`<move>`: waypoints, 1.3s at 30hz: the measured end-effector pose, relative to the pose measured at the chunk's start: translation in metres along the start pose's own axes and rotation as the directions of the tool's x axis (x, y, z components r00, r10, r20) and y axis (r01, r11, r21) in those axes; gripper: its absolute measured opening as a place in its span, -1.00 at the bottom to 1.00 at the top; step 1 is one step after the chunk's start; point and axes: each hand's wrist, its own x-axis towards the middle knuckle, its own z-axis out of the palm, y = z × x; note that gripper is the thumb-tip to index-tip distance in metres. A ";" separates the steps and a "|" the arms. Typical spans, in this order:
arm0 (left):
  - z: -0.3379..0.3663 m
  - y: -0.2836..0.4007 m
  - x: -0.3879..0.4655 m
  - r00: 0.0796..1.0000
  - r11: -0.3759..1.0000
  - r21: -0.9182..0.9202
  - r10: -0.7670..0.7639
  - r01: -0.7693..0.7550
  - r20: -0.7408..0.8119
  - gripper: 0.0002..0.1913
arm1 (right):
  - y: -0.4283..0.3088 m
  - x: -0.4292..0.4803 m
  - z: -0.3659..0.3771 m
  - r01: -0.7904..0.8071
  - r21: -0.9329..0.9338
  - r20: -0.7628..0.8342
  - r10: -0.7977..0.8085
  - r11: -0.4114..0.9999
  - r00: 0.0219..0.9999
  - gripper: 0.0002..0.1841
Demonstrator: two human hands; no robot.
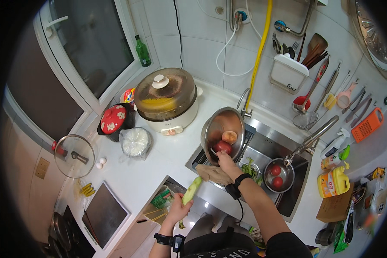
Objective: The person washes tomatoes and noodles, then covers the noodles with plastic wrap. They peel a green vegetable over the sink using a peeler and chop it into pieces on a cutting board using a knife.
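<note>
My left hand [180, 206] grips a long pale-green peeled vegetable [192, 190] by its lower part, beside an open drawer at the counter's front. My right hand [226, 163] reaches to the rim of a tilted stainless steel bowl [207, 142], with its fingertips at a small pale utensil [213, 151] that looks like a peeler. Inside the bowl lie a red round fruit or vegetable [223, 147] and a peach-coloured one [229, 137]. A brown cloth or paper [209, 173] lies below the bowl. Green peelings [249, 168] are in the sink, near a steel pot [279, 190] holding two tomatoes [276, 170].
The sink faucet [304, 142] arches over the pot. An electric cooker [169, 109], a black pot with a red lid [113, 119] and a plastic-wrapped bowl [135, 143] stand on the counter. Two eggs [101, 163] lie near a glass lid [71, 161]. The open drawer [167, 193] holds packaging.
</note>
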 end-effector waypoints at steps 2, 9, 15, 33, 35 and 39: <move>-0.002 -0.001 0.005 1.000 1.000 -0.007 0.017 -0.017 0.024 -0.59 | 0.008 0.004 0.004 0.006 -0.002 0.011 -0.006 1.000 1.000 -0.79; -0.008 0.013 0.019 0.988 0.995 0.043 0.083 -0.089 0.130 -0.59 | -0.004 -0.016 -0.017 0.028 0.046 -0.231 -0.017 0.999 0.973 -0.89; 0.030 0.043 0.048 0.934 0.981 0.064 0.152 -0.182 0.323 -0.58 | -0.026 -0.098 -0.133 -0.087 0.003 -0.359 0.082 0.996 0.930 -0.88; 0.146 0.168 0.072 0.808 0.881 -0.012 0.439 -0.473 0.393 -0.58 | 0.020 -0.155 -0.443 -0.040 -0.213 -0.678 -0.118 0.976 0.726 -0.87; 0.152 0.177 0.074 0.806 0.856 0.023 0.477 -0.516 0.350 -0.58 | 0.030 -0.119 -0.476 -0.010 -0.356 -0.705 -0.262 0.934 0.659 -0.87; 0.148 0.178 0.071 0.822 0.839 0.082 0.502 -0.538 0.269 -0.56 | 0.057 -0.033 -0.528 0.053 -0.220 -0.811 -0.213 0.974 0.545 -0.84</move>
